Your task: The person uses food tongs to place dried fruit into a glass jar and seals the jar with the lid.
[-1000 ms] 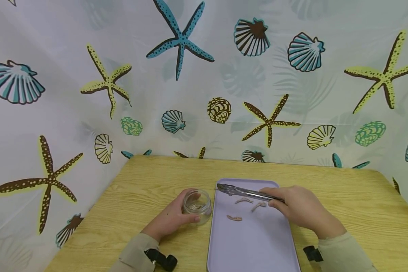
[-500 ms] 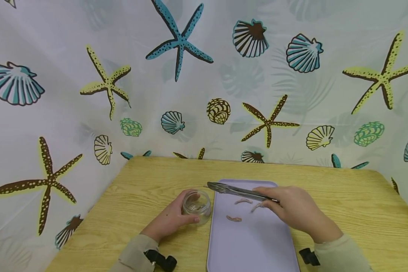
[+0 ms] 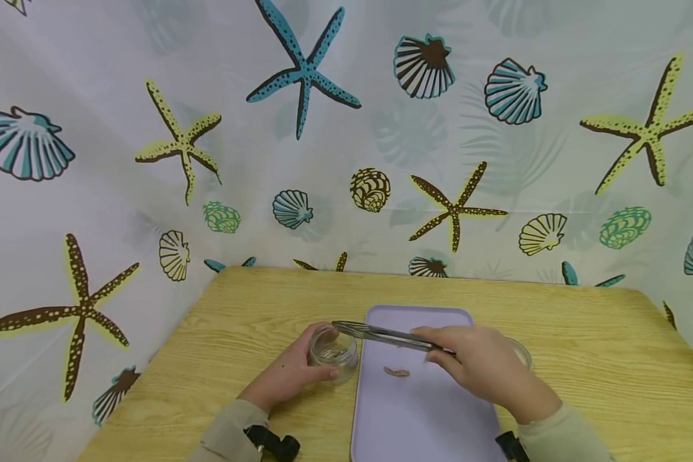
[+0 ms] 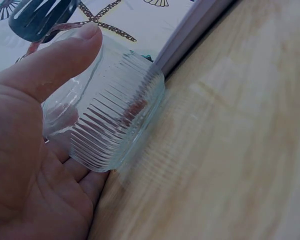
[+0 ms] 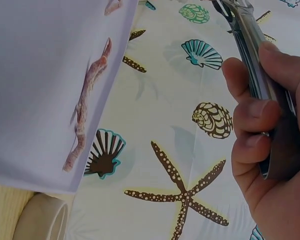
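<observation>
My left hand (image 3: 293,367) holds a clear glass jar (image 3: 343,369), its thumb and fingers around the sides. Through the ribbed base in the left wrist view, a blurred reddish piece (image 4: 135,107) shows inside. My right hand (image 3: 482,367) grips metal tongs (image 3: 381,335), whose tips are over the jar's mouth. A thin reddish-brown dried strip (image 4: 33,48) hangs at the tongs' head in the left wrist view. Another such strip (image 3: 396,371) lies on the lilac tray (image 3: 427,417); the right hand and tongs mostly cover the others there.
A round clear rim (image 3: 521,353) shows partly behind the right hand, right of the tray. The right wrist view has a beige round object (image 5: 37,220) beside the tray. The wooden table (image 3: 254,301) ends at a shell-and-starfish-patterned cloth (image 3: 335,160).
My right hand has moved left with the tongs, from above the tray to over the jar. The left hand and jar have stayed in place.
</observation>
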`<action>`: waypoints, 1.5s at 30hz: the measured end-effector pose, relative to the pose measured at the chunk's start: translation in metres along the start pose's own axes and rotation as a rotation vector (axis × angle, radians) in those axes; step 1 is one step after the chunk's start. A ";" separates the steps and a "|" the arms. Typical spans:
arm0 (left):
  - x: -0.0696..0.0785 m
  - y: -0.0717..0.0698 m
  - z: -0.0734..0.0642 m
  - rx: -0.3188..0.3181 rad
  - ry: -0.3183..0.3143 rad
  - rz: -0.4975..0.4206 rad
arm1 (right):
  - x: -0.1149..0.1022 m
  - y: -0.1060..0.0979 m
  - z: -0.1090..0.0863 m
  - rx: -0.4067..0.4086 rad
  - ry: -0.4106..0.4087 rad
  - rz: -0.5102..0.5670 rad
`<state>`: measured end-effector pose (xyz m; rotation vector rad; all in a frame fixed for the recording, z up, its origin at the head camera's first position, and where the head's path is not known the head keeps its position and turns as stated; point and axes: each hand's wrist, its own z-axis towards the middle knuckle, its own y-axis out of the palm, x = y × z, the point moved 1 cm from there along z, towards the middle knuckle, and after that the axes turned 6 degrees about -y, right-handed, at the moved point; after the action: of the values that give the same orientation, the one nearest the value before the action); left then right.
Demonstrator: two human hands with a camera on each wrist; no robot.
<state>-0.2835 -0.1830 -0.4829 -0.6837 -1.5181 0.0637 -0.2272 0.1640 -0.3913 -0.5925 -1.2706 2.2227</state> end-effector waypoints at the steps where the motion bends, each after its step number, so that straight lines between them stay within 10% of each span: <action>1: 0.000 0.000 0.000 0.003 -0.005 0.004 | -0.001 0.001 0.000 0.006 -0.007 -0.001; 22: 0.003 -0.001 -0.003 0.021 -0.023 0.008 | -0.002 0.007 0.002 -0.003 0.007 0.058; 45: 0.003 0.000 -0.001 -0.001 -0.015 -0.013 | 0.048 -0.030 -0.024 -0.246 0.281 0.094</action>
<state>-0.2827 -0.1819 -0.4797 -0.6756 -1.5366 0.0577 -0.2439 0.2224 -0.3822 -1.0380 -1.3975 1.9801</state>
